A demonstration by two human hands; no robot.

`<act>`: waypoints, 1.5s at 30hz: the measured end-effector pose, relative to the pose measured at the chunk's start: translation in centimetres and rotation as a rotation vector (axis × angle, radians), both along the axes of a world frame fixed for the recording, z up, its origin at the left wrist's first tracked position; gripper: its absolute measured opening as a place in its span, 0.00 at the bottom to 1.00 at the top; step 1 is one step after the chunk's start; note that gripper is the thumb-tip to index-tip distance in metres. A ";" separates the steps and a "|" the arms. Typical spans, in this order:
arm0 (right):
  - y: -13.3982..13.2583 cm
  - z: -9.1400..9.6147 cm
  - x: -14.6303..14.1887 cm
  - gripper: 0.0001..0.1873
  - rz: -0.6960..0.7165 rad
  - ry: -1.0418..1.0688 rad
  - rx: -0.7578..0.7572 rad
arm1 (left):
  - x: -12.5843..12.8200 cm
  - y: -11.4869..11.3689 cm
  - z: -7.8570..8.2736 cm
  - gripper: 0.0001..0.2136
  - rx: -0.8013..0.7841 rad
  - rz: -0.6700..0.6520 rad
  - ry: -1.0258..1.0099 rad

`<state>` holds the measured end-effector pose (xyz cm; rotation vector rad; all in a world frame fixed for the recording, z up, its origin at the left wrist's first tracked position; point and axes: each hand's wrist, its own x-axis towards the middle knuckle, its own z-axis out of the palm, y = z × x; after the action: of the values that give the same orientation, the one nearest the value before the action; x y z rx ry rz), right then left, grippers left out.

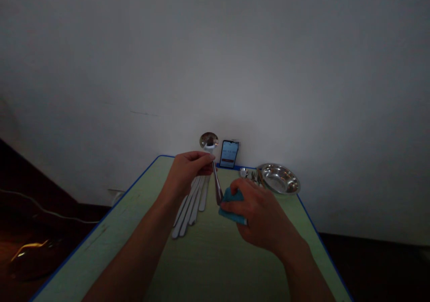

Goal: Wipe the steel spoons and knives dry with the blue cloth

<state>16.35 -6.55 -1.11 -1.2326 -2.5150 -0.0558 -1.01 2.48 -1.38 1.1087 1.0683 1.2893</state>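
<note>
Stainless metal shines in the wide bowl (280, 179) at the table's (201, 266) far right, light reflecting off its floor. Smaller cutlery (254, 176) lies just left of it, partly hidden. The ladle (216, 179) is held over the table's middle, its rounded cup at the far end; the left hand (193, 170) pinches its neck. The right hand (258, 212) grips a teal cloth (233, 206) against the near handle end. Flat metal handles (195, 208) fan out at left.

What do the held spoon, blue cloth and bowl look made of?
Spoon: polished metal, likely stainless steel; mirror-like reflections.
Blue cloth: matte textile, perhaps microfibre; no glints, weave too blurred to confirm.
Bowl: shiny metal, probably stainless too; bright highlights.
</note>
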 end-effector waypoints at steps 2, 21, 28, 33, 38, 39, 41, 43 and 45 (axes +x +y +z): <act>-0.1 0.0 0.0 0.21 0.009 0.006 -0.003 | 0.0 0.1 -0.2 0.10 0.013 -0.018 -0.019; 0.4 -0.5 0.9 0.19 -0.117 0.438 0.295 | 1.0 -1.0 -0.2 0.08 -0.091 -0.335 -0.028; 0.7 -0.6 1.0 0.20 -0.202 0.515 0.337 | 1.2 -1.1 -0.2 0.08 -0.108 -0.384 -0.049; 1.0 -0.7 1.0 0.21 -0.241 0.499 0.352 | 1.1 -1.0 -0.3 0.07 -0.100 -0.434 -0.041; 1.3 -0.9 0.9 0.22 -0.246 0.489 0.379 | 1.2 -1.3 -0.1 0.09 -0.063 -0.497 -0.022; 1.4 -0.9 0.9 0.23 -0.247 0.483 0.384 | 1.2 -1.4 0.0 0.10 -0.063 -0.503 -0.020; 1.5 -1.0 1.0 0.23 -0.246 0.467 0.390 | 1.4 -1.5 0.0 0.10 -0.067 -0.512 -0.021; 1.6 -1.1 1.0 0.24 -0.245 0.449 0.396 | 1.5 -1.7 0.1 0.09 -0.072 -0.516 -0.013; 1.6 -1.1 1.0 0.24 -0.248 0.428 0.401 | 1.6 -1.8 0.1 0.09 -0.072 -0.517 0.010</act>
<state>17.39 -4.91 -2.26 -1.2236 -1.8663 -0.3050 0.59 0.66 -1.26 1.2350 0.7572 0.8286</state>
